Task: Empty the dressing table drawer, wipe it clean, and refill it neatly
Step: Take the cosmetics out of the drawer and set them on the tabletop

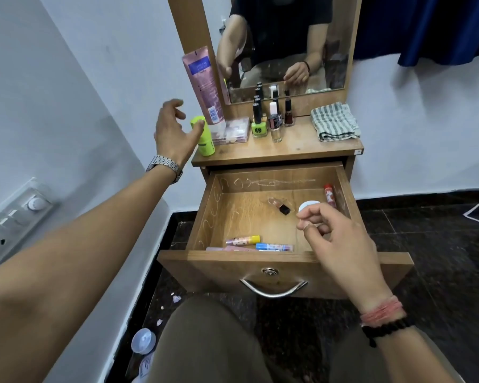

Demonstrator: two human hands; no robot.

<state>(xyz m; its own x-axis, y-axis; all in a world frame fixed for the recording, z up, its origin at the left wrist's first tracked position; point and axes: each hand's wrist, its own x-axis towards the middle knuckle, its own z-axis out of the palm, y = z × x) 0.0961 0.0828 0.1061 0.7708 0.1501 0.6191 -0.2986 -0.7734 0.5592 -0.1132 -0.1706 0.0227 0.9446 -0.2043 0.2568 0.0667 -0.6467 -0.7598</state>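
The wooden drawer stands pulled out under the dressing table top. Inside lie a small clear bottle with a black cap, a white round jar, a red lip balm by the right wall, and yellow-capped, blue and pink tubes at the front. My left hand is spread open, its thumb against a lime green bottle on the top's left end. My right hand hovers over the drawer's right side, fingers loosely curled, holding nothing.
On the table top stand a tall pink tube, a clear case, several nail polish bottles and a folded striped cloth. A mirror rises behind. A wall switchboard is at left. A small jar lies on the dark floor.
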